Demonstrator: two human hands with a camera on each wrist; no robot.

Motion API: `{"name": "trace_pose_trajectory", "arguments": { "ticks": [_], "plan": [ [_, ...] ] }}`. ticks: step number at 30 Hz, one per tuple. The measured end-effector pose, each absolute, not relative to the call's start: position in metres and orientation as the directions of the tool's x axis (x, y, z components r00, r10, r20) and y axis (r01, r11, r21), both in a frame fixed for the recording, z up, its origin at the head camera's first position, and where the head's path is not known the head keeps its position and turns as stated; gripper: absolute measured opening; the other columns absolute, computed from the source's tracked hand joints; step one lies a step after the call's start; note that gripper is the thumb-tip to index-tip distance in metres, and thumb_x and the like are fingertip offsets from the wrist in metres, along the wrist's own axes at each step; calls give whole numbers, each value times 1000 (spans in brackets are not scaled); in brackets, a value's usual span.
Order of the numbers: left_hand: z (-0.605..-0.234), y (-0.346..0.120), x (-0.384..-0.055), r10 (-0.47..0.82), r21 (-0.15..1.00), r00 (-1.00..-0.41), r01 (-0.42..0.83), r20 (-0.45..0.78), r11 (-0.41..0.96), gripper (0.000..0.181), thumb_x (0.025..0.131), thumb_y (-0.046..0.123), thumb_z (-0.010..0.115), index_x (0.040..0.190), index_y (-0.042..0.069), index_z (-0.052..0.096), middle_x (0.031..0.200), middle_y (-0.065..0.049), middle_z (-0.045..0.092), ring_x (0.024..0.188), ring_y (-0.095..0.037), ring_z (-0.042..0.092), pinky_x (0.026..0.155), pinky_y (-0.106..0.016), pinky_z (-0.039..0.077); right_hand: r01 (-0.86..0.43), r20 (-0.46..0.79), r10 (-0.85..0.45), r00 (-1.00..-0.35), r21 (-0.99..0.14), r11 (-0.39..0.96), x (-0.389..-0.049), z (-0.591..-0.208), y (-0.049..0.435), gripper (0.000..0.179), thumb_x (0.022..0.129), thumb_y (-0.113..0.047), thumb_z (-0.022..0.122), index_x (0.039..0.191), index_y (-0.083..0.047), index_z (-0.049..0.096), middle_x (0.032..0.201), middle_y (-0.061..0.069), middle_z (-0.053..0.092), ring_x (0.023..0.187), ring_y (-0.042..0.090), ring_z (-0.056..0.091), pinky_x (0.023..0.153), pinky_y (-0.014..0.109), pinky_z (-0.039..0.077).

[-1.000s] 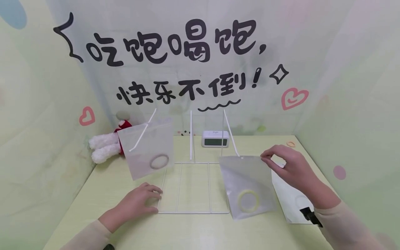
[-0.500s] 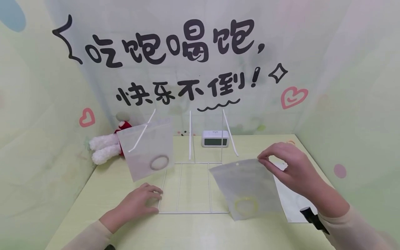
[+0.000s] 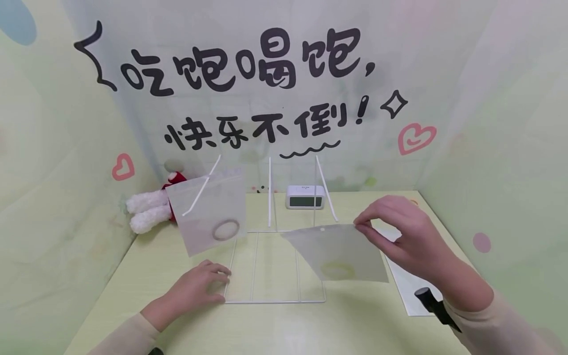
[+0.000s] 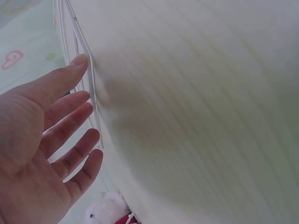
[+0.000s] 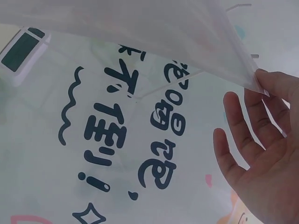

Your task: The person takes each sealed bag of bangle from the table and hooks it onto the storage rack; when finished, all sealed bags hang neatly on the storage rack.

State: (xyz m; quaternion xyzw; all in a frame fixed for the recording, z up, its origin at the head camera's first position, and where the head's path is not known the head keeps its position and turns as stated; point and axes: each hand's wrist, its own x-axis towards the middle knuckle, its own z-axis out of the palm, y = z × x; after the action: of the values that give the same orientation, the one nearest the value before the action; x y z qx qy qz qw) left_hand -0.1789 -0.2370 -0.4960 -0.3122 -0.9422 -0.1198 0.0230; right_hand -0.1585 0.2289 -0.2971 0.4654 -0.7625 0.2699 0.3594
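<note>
My right hand (image 3: 401, 241) pinches the upper right corner of a frosted plastic bag (image 3: 355, 246), which tilts over the right part of a white wire rack (image 3: 275, 302). A yellow ring (image 3: 339, 269) shows through it, and a small hole sits in its top edge. The right prong (image 3: 327, 190) of the rack ends just above the bag, apart from it. At the rack's left base wire rests my left hand (image 3: 188, 288), fingers loosely extended against the wire. In the left wrist view its fingertips (image 4: 80, 59) meet the wire.
Another frosted bag (image 3: 195, 231) with a greyish ring (image 3: 226, 230) hangs on the left prong. Behind are a white digital clock (image 3: 306, 198) and a plush toy (image 3: 148, 209). A white bag (image 3: 406, 291) lies at right, partly hidden by the right arm.
My right hand has moved left with the bag. The bag's top hole has shifted left away from the right prong's tip, and its lower edge has swung up. My left hand stays put.
</note>
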Motion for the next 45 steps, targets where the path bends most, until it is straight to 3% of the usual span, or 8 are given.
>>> {"name": "trace_pose_trajectory", "arguments": {
  "ticks": [4, 10, 17, 26, 35, 45],
  "plan": [
    [-496, -237, -179, 586, 208, -801, 598, 122, 774, 38, 75, 32, 90, 108, 17, 80, 125, 6, 72, 111, -19, 61, 92, -41, 59, -906, 797, -515, -316, -92, 414, -158, -289, 225, 22, 103, -28, 63, 94, -12, 75, 87, -8, 71, 85, 9, 60, 87, 19, 43],
    [-496, -237, -179, 590, 202, -798, 602, 125, 772, 38, 76, 31, 90, 109, 17, 80, 125, 6, 72, 112, -20, 61, 93, -42, 58, -916, 795, -522, -307, -99, 388, -156, -280, 216, 20, 103, -26, 63, 94, -13, 75, 87, -8, 71, 86, 9, 60, 89, 20, 43],
    [-494, -238, -177, 588, 206, -800, 600, 123, 773, 38, 76, 31, 89, 110, 16, 79, 126, 5, 71, 113, -21, 61, 93, -42, 58, -937, 799, -537, -270, -89, 339, -154, -271, 199, 3, 95, -14, 72, 95, -13, 75, 88, -8, 72, 87, 10, 62, 90, 24, 42],
    [-495, -239, -178, 589, 194, -797, 603, 130, 773, 38, 76, 32, 89, 109, 17, 79, 126, 6, 72, 113, -21, 61, 94, -43, 58, -943, 794, -549, -259, -84, 322, -161, -264, 176, 10, 88, -8, 77, 96, -14, 75, 90, -9, 73, 88, 11, 61, 91, 28, 43],
    [-494, -239, -177, 589, 198, -798, 603, 130, 773, 38, 75, 32, 90, 109, 17, 79, 126, 5, 72, 112, -21, 61, 93, -42, 58, -936, 775, -563, -288, -104, 336, -168, -262, 156, 17, 84, -6, 82, 96, -16, 75, 88, -11, 72, 88, 12, 62, 92, 34, 45],
    [-495, -237, -177, 588, 212, -798, 602, 131, 770, 38, 76, 30, 90, 110, 17, 79, 126, 6, 72, 112, -19, 61, 92, -40, 59, -914, 725, -599, -339, -102, 393, -184, -264, 149, 4, 93, -16, 77, 97, -17, 77, 87, -11, 72, 83, 11, 63, 93, 36, 47]
  ]
}}
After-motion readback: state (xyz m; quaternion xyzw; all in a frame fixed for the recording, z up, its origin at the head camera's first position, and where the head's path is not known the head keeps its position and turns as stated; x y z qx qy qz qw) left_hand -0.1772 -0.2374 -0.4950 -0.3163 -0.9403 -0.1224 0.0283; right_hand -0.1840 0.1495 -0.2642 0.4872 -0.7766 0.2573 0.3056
